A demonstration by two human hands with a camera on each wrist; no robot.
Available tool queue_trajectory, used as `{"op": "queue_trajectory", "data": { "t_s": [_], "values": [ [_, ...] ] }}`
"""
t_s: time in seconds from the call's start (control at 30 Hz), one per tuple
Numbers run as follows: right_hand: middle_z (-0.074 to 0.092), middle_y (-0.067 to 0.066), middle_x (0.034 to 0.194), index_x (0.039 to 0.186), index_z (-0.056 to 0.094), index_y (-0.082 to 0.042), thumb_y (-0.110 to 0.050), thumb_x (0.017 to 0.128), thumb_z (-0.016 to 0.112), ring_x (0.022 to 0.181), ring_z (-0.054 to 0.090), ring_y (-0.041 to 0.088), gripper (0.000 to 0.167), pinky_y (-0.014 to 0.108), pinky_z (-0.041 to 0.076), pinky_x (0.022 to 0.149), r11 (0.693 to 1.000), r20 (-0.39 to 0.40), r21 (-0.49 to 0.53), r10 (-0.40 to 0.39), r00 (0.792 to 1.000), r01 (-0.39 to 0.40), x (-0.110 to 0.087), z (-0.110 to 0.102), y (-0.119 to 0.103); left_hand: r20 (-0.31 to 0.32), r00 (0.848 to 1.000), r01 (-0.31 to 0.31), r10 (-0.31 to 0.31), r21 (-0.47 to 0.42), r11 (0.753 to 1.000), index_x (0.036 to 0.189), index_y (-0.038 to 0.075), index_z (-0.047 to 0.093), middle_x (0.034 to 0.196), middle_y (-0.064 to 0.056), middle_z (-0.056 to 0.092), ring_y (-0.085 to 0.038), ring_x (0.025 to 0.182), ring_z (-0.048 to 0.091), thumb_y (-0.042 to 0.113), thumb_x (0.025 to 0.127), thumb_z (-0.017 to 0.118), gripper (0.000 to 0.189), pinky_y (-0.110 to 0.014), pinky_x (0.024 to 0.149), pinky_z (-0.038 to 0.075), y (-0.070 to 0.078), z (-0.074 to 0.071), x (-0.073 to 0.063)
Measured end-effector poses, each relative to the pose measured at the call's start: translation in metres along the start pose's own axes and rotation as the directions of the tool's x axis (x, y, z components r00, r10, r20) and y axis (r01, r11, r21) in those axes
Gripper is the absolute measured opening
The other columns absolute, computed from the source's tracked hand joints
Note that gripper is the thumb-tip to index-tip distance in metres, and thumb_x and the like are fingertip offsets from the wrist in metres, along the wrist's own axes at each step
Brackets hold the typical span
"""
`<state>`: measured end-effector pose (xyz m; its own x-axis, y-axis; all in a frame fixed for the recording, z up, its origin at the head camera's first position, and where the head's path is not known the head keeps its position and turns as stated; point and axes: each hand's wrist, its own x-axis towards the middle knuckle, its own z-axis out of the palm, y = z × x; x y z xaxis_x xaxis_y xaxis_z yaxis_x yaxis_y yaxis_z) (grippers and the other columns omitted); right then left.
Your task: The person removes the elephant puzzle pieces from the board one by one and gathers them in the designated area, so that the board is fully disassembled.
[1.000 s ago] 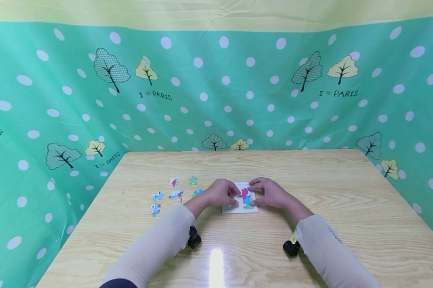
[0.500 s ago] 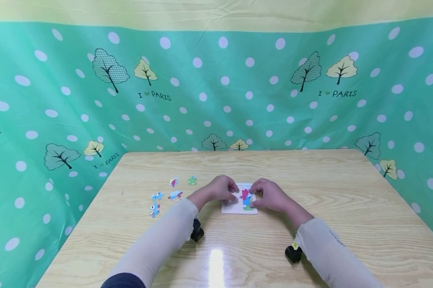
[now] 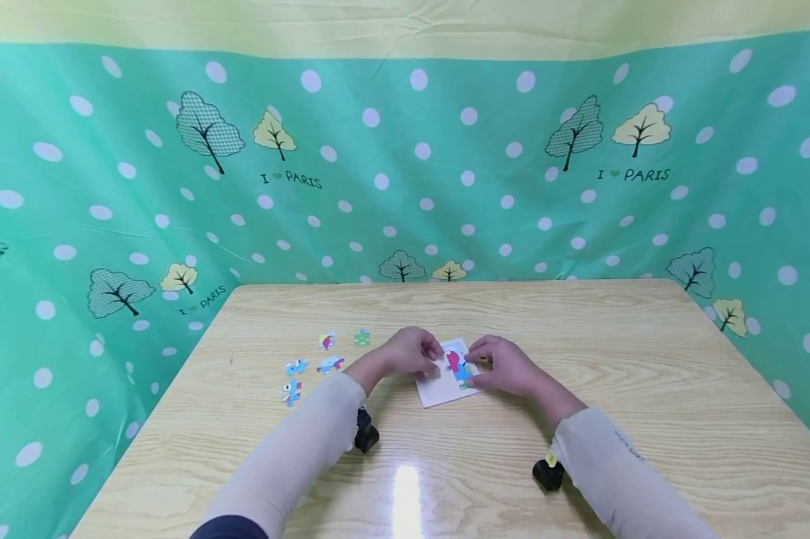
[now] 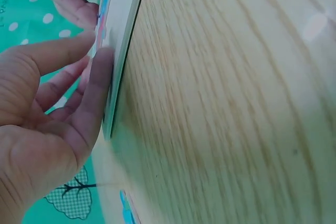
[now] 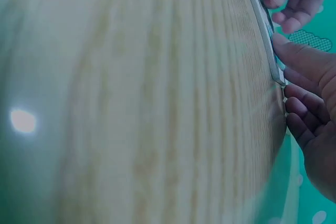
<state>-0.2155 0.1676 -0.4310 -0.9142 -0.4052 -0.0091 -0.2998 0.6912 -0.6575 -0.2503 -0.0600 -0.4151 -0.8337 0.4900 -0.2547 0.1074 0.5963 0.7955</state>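
Observation:
A white puzzle board (image 3: 441, 389) lies turned at an angle on the table, with joined jigsaw pieces (image 3: 460, 368) in red, blue and green on its right part. My left hand (image 3: 408, 352) is over the board's left side, thumb and forefinger bent and spaced apart. In the left wrist view, those fingertips (image 4: 105, 56) meet the board's face; no held piece shows between them. At the right edge, my right hand (image 3: 508, 365) grips the board between thumb and fingers. Its thumb (image 5: 287, 48) lies on the board's edge in the right wrist view.
Loose jigsaw pieces lie to the left: a red-and-yellow piece (image 3: 327, 340), a green piece (image 3: 361, 337), and several blue ones, such as the blue piece (image 3: 291, 391). A polka-dot curtain (image 3: 405, 150) hangs behind the wooden table (image 3: 580, 314).
The board has turned anticlockwise on the table, its near left corner coming closer. My left hand has shifted slightly back; the right hand stays at the right edge.

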Motion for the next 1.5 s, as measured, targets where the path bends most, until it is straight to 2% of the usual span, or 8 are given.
{"op": "queue_trajectory", "data": {
  "t_s": [0.1, 0.3, 0.63, 0.77, 1.07, 1.2, 1.37, 1.5],
  "values": [
    [0.059, 0.009, 0.122, 0.116, 0.07, -0.003, -0.021, 0.079, 0.083, 0.118, 0.051, 0.032, 0.042, 0.049, 0.038, 0.105, 1.0, -0.002, -0.001, -0.003, 1.0, 0.003, 0.0, 0.0, 0.0, -0.059, 0.997, -0.039, 0.045, 0.1, 0.994, 0.104, 0.006, 0.07, 0.092, -0.002, 0.063, -0.015, 0.078, 0.062, 0.0, 0.08, 0.076, 0.026, -0.025, 0.069, 0.055, -0.001, 0.0, 0.006],
    [0.059, 0.008, 0.121, 0.115, 0.071, -0.003, -0.02, 0.079, 0.083, 0.119, 0.051, 0.032, 0.042, 0.05, 0.037, 0.105, 1.0, -0.012, 0.024, 0.008, 1.0, -0.008, 0.0, 0.002, 0.002, -0.12, 0.986, -0.077, 0.118, 0.304, 0.95, 0.109, 0.008, 0.073, 0.097, 0.0, 0.068, -0.012, 0.088, 0.061, 0.003, 0.081, 0.077, 0.029, -0.023, 0.079, 0.051, 0.001, 0.001, 0.02],
    [0.058, 0.007, 0.12, 0.113, 0.071, -0.002, -0.017, 0.079, 0.083, 0.118, 0.051, 0.032, 0.039, 0.049, 0.038, 0.104, 0.999, -0.017, 0.044, -0.002, 1.0, 0.003, 0.0, 0.004, 0.003, -0.072, 0.996, -0.025, 0.05, 0.314, 0.949, 0.114, 0.008, 0.072, 0.099, -0.001, 0.07, -0.011, 0.085, 0.059, 0.008, 0.082, 0.078, 0.032, -0.025, 0.08, 0.05, 0.008, 0.006, 0.025],
    [0.058, 0.008, 0.12, 0.113, 0.071, -0.001, -0.016, 0.079, 0.082, 0.117, 0.051, 0.032, 0.039, 0.049, 0.039, 0.104, 0.998, -0.017, 0.057, -0.003, 1.0, 0.004, 0.0, 0.003, 0.005, -0.061, 0.998, -0.012, 0.035, 0.338, 0.941, 0.12, 0.01, 0.07, 0.101, 0.001, 0.067, -0.012, 0.09, 0.057, 0.009, 0.082, 0.078, 0.039, -0.026, 0.084, 0.049, 0.012, 0.006, 0.026],
    [0.058, 0.008, 0.12, 0.113, 0.072, -0.002, -0.017, 0.08, 0.082, 0.116, 0.051, 0.031, 0.037, 0.049, 0.04, 0.103, 0.998, -0.007, 0.064, -0.02, 1.0, 0.02, -0.001, 0.003, 0.007, 0.056, 0.998, -0.015, -0.007, 0.393, 0.919, 0.126, 0.017, 0.067, 0.118, -0.007, 0.063, -0.018, 0.102, 0.057, 0.004, 0.081, 0.078, 0.048, -0.033, 0.093, 0.047, 0.023, 0.0, 0.03],
    [0.057, 0.007, 0.12, 0.113, 0.072, -0.002, -0.018, 0.081, 0.081, 0.116, 0.051, 0.031, 0.037, 0.049, 0.04, 0.103, 0.997, 0.0, 0.068, -0.02, 1.0, 0.02, 0.0, 0.003, 0.007, 0.075, 0.997, -0.017, -0.015, 0.407, 0.913, 0.123, 0.019, 0.068, 0.113, -0.004, 0.062, -0.017, 0.098, 0.056, 0.005, 0.081, 0.078, 0.046, -0.033, 0.091, 0.047, 0.023, -0.002, 0.031],
    [0.058, 0.008, 0.119, 0.112, 0.072, -0.002, -0.016, 0.08, 0.082, 0.115, 0.051, 0.03, 0.036, 0.049, 0.04, 0.103, 0.997, -0.003, 0.066, -0.033, 0.999, 0.033, -0.001, 0.003, 0.006, 0.115, 0.993, -0.045, -0.006, 0.439, 0.897, 0.121, 0.019, 0.064, 0.099, -0.002, 0.057, -0.017, 0.087, 0.054, 0.005, 0.081, 0.077, 0.044, -0.03, 0.08, 0.046, 0.026, -0.004, 0.033],
    [0.057, 0.008, 0.119, 0.112, 0.072, -0.002, -0.016, 0.08, 0.082, 0.114, 0.052, 0.03, 0.037, 0.048, 0.04, 0.102, 0.997, -0.002, 0.066, -0.035, 0.999, 0.035, -0.001, 0.002, 0.005, 0.142, 0.989, -0.038, -0.027, 0.437, 0.899, 0.117, 0.02, 0.061, 0.097, -0.002, 0.056, -0.017, 0.086, 0.053, 0.003, 0.08, 0.077, 0.043, -0.03, 0.077, 0.044, 0.027, -0.006, 0.035]
  ]
}}
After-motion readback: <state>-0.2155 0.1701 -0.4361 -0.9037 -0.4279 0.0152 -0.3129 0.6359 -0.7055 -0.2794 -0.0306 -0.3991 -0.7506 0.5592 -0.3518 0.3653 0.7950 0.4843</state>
